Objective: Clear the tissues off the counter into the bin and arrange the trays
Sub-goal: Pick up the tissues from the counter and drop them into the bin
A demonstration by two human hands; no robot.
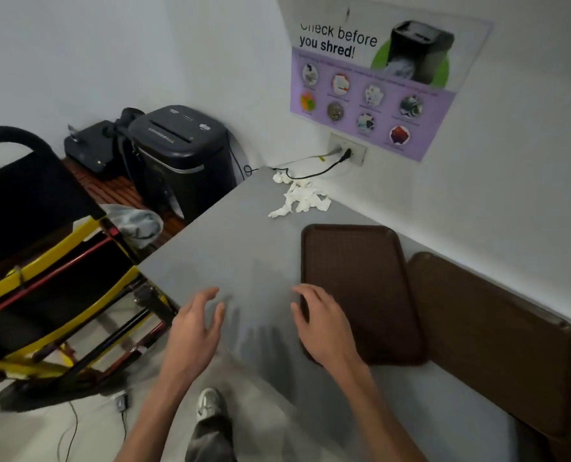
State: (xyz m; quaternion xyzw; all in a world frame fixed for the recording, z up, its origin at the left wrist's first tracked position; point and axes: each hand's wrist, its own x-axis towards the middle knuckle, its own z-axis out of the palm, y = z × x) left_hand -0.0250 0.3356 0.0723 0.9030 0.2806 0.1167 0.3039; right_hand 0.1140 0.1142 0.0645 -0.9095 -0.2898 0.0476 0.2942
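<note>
Left grip point(196, 331) and right grip point(324, 328) hang open, empty; grabbing the tissues point(300, 198) beyond the tray point(357, 288) may tug the cable point(310, 176).

There is only one view, a wide-angle camera worn on the person's head that faces forward and steeply down over the counter point(237, 248). It sits close: both forearms enter from the bottom edge, with the left hand point(196, 331) and right hand point(324, 328) low in mid-frame. Beyond the hands it reaches the wall corner and a poster point(377, 85). Left of the left hand it takes in a cart point(54, 261) and the floor point(27, 435) — below the hands, a shoe point(211, 403).
</note>
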